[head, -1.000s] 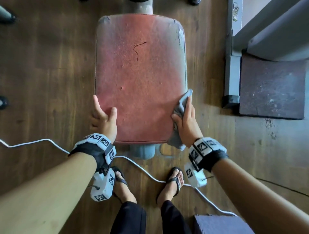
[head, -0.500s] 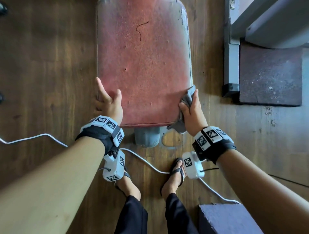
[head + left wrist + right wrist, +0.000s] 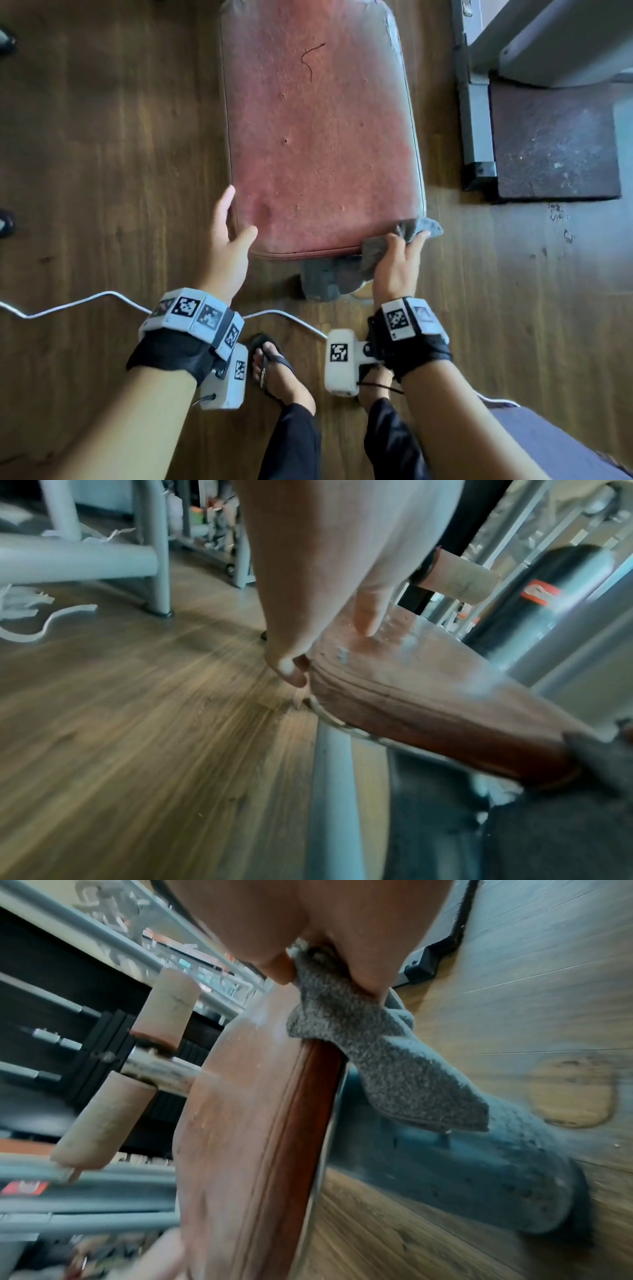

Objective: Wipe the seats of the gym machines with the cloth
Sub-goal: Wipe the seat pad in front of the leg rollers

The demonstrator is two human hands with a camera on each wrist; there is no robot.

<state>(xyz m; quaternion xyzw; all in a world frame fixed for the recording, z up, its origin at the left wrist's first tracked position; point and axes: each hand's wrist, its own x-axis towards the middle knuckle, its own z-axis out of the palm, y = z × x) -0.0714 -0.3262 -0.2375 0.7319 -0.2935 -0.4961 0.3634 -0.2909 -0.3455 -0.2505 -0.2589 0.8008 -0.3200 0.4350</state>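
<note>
The worn red seat (image 3: 322,137) fills the middle of the head view, on a grey post. My left hand (image 3: 229,236) grips its near-left corner, thumb on top and fingers curled over the side edge; the left wrist view shows the same grip (image 3: 329,649) on the seat (image 3: 428,691). My right hand (image 3: 397,260) holds the grey cloth (image 3: 411,228) against the seat's near-right corner. In the right wrist view the thumb and fingers (image 3: 325,974) pinch the cloth (image 3: 377,1056), which hangs down over the seat's edge (image 3: 246,1123).
A grey post (image 3: 322,281) holds the seat up over the wooden floor. A white cable (image 3: 85,301) runs across the floor by my sandalled feet (image 3: 274,370). A grey machine frame (image 3: 476,120) and dark mat (image 3: 555,144) lie to the right. Foam roller pads (image 3: 164,1007) sit beyond the seat.
My right hand has slid the cloth along the seat's right edge towards me, down to the near-right corner. My left hand keeps its hold on the near-left corner.
</note>
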